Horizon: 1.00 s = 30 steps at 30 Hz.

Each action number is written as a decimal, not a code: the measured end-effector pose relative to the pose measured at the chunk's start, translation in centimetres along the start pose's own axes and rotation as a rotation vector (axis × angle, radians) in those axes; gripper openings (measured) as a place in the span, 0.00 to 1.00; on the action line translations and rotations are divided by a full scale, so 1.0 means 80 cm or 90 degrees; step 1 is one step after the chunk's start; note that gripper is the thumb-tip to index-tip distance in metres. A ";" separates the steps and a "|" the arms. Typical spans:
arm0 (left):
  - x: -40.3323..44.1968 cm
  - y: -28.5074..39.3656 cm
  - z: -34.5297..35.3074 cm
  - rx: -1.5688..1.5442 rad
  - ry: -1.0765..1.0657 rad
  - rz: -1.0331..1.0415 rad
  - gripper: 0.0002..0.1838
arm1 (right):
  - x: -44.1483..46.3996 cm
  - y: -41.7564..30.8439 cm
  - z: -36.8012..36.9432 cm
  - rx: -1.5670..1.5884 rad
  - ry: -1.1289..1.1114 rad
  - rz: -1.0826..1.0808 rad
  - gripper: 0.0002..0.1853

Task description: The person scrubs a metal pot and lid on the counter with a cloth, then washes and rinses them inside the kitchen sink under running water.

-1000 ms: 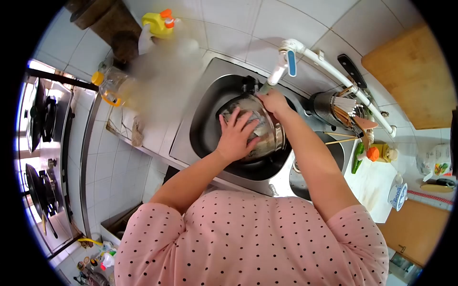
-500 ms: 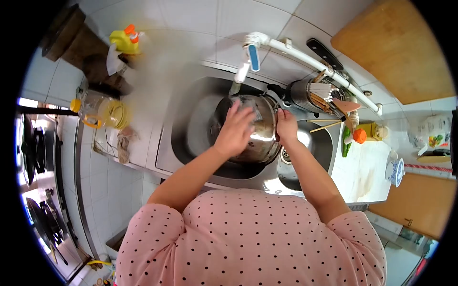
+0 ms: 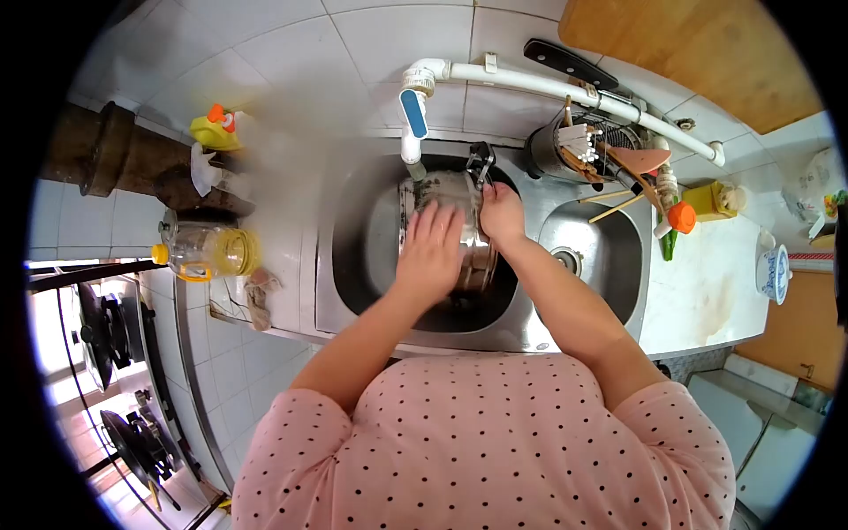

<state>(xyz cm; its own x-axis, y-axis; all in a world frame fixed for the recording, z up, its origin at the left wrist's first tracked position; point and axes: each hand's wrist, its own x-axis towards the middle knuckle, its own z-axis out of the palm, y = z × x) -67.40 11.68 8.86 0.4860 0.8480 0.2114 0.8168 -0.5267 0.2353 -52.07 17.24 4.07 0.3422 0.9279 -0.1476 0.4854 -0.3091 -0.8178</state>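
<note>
A metal pot [image 3: 477, 261] lies tipped on its side in the left basin of the steel sink [image 3: 353, 305], under the white faucet [image 3: 412, 146]. My left hand [image 3: 435, 247] rests flat on the pot's curved outer wall, fingers stretched out and a little blurred. Whether a scrubber sits under that palm I cannot tell. At the pot's right edge, my right hand [image 3: 502, 215] grips the rim near a dark handle [image 3: 481, 159], thumb up. Dark stains mark the pot's wall near the faucet.
Right of the faucet stands a utensil holder [image 3: 552, 150] with chopsticks. A smaller basin [image 3: 609, 274] adjoins on the right. An oil jug [image 3: 212, 252] and a yellow bottle [image 3: 215, 131] are at left. A knife [image 3: 570, 64] hangs on the wall.
The view has shifted and turned slightly. The pot has rolled or tilted within the basin, and my left hand has moved over its wall. My right hand keeps its hold on the rim.
</note>
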 end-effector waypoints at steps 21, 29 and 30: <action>0.065 -0.097 -0.018 -0.186 -0.084 -0.055 0.16 | -0.009 -0.007 0.007 0.011 -0.001 -0.007 0.15; 0.091 -0.129 -0.011 -0.098 -0.240 -0.116 0.25 | -0.009 -0.015 0.011 0.020 -0.009 -0.002 0.14; 0.086 -0.121 -0.013 -0.064 -0.223 -0.076 0.25 | -0.009 -0.017 0.010 0.017 -0.012 0.001 0.14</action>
<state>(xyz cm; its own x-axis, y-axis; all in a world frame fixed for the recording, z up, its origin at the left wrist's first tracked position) -72.32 22.53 9.01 0.4808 0.8629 -0.1559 0.8475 -0.4117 0.3349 -53.61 17.15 4.83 0.3272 0.9314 -0.1594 0.4630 -0.3050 -0.8322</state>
